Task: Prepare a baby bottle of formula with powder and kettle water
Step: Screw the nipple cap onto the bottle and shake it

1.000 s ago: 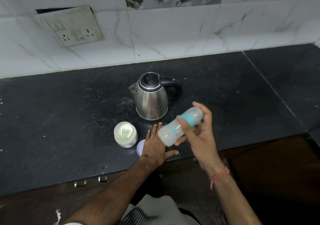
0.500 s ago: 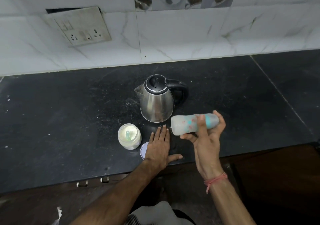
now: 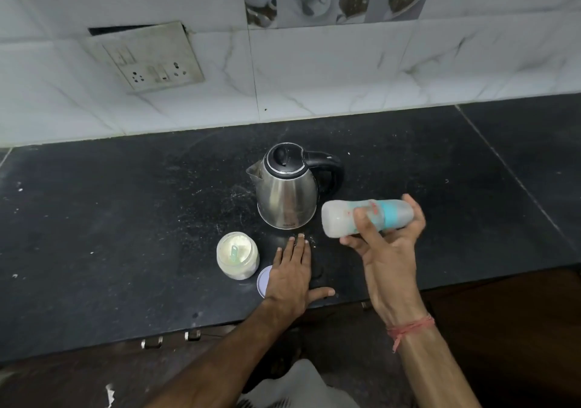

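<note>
— Right hand (image 3: 388, 250) has its grip clenched round the translucent plastic baby bottle with the teal band (image 3: 366, 217), thumb over the front, fingers curled behind?

— Yes. That bottle lies roughly level in the air, its base toward the steel electric kettle with the black lid and handle (image 3: 289, 194), just beside it and above the black stone desk (image 3: 125, 219).

— And the other grip?

— Released. The left hand (image 3: 290, 277) lies flat on the desk, fingers straight and together, thumb spread out near the front edge, fingertips just short of the kettle's base.

— Where's the powder?

— In the small open clear jar of white powder (image 3: 238, 259), left of that hand, with a pale green scoop (image 3: 234, 253) standing in it. A round lilac lid (image 3: 263, 282) lies on the desk between jar and wrist, partly hidden under the hand.

— Anything on the wall?

— A grey socket plate (image 3: 147, 58), hanging loose on white marble tiles.
</note>
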